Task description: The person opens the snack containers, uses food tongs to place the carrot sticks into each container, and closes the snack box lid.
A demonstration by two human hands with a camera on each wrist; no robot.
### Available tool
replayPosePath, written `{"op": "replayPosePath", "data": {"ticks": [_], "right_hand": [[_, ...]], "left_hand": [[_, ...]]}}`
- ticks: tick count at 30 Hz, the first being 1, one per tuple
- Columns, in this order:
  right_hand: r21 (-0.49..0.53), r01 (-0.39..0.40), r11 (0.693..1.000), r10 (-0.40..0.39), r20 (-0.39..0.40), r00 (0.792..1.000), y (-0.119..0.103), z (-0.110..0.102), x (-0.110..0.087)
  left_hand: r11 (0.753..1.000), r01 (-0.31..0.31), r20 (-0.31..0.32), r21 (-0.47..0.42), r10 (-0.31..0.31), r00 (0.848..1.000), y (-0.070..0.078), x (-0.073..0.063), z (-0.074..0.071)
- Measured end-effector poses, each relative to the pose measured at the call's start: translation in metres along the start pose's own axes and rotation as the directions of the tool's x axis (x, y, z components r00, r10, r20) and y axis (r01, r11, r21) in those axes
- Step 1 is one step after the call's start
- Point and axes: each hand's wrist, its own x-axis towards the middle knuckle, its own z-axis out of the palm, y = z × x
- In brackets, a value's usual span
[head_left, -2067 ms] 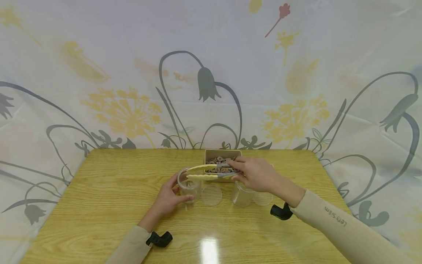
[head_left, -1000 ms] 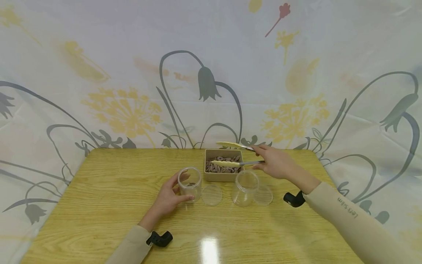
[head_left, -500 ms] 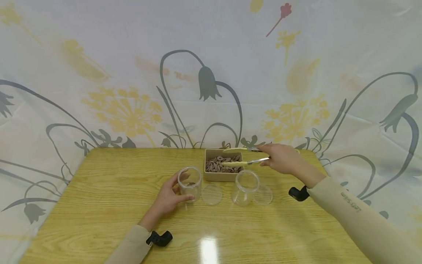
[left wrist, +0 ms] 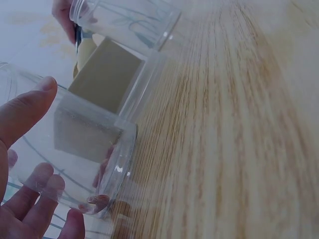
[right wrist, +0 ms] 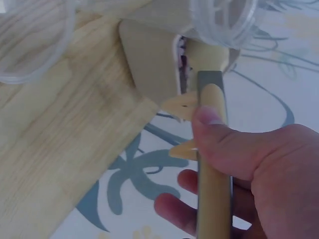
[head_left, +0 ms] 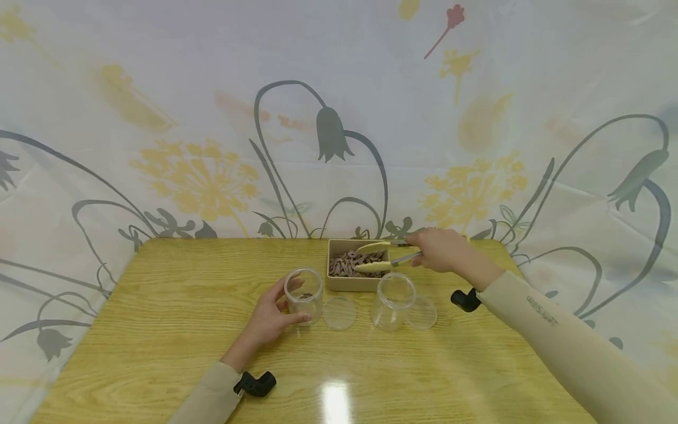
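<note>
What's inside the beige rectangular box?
A pile of small purplish-brown pieces. In the head view, yellow-tipped grey tongs cover some at right; the floor of the box and lower pieces are hidden beneath the pile.

Long beige sleeves [head_left: 561, 347]; dark lettering [head_left: 541, 310] on the right one; two black elbow-shaped wrist devices [head_left: 256, 384]

Head view: tongs [head_left: 374, 267] partly hide brown pieces [head_left: 345, 265]; right wrist view: bottom edge cuts off handle [right wrist: 214, 199].
</note>
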Motion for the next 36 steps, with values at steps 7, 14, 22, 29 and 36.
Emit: {"op": "replayPosePath", "data": {"ticks": [7,14,22,29,36], "right_hand": [[0.03,-0.048,0.998,0.045,0.104,0.994,-0.001,-0.014,0.005],[0.023,-0.041,0.999,0.037,0.136,0.99,-0.009,-0.017,0.014],[-0.033,-0.012,0.999,0.012,0.018,1.0,-0.008,-0.006,0.015],[-0.056,-0.016,0.998,0.015,-0.029,0.999,-0.005,-0.004,0.012],[-0.116,0.003,0.993,-0.01,-0.059,0.998,-0.009,-0.013,0.01]], "left_hand": [[1.0,-0.003,0.005,0.0,0.003,1.0,0.0,0.0,-0.001],[1.0,-0.007,0.003,-0.007,0.007,1.0,0.001,0.0,-0.001],[1.0,-0.007,0.0,0.003,0.007,1.0,0.001,-0.001,0.0],[1.0,-0.002,0.003,-0.001,0.002,1.0,0.0,0.0,-0.001],[1.0,-0.01,0.001,0.002,0.01,1.0,-0.001,0.0,-0.001]]}}
